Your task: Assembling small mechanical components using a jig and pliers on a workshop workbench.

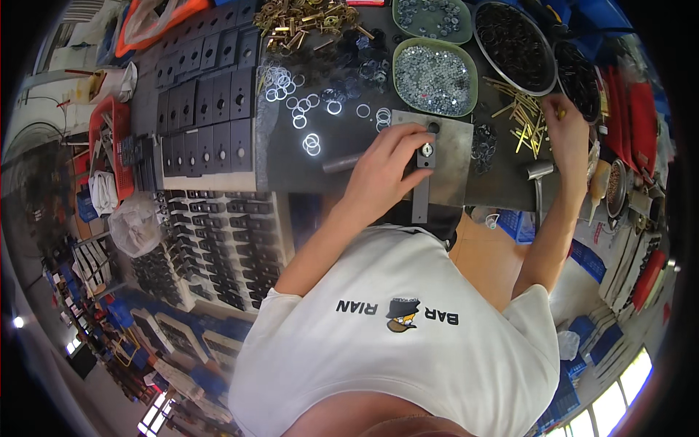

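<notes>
My left hand [389, 164] grips a black metal lock part [425, 162] between thumb and fingers, over a grey metal plate [453, 156] at the table's front edge. A round silver lock cylinder [427, 149] shows in its face, and a flat black bar [420, 202] points from it toward me. To the right, my right hand [568, 131] is closed, fingertips pinched beside a loose pile of thin brass strips [530, 131]. A bit of yellow shows at those fingertips, too small to name. A hammer [539, 173] lies below that wrist.
Green bowls of small metal parts [435, 108] and a round pan of dark rings [542, 87] stand at the back. Silver rings [299, 116] lie left of centre. Rows of black plates [211, 149] cover the left side, near brass pieces [306, 18]. A dark rod [341, 163] lies beside my left hand.
</notes>
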The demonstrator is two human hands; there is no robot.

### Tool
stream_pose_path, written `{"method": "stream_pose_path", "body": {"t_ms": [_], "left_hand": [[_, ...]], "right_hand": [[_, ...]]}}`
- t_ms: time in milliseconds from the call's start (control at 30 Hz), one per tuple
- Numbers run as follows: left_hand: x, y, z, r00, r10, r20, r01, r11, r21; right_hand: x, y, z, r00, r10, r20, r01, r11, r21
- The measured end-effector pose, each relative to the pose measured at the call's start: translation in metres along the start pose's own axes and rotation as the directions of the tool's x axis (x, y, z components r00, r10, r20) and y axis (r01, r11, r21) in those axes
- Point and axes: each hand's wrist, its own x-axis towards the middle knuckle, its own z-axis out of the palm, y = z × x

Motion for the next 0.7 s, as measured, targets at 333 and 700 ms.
{"method": "stream_pose_path", "body": {"t_ms": [333,700], "left_hand": [[0.009,-0.005,-0.011,0.996,-0.025,0.086,0.034,0.993,-0.112],[0.022,-0.006,-0.037,0.979,-0.024,0.203,0.063,0.980,-0.191]], "right_hand": [[-0.018,0.087,0.031,0.984,0.166,-0.060,-0.176,0.907,-0.382],[-0.011,0.123,0.019,0.968,0.089,-0.235,-0.180,0.898,-0.401]]}}
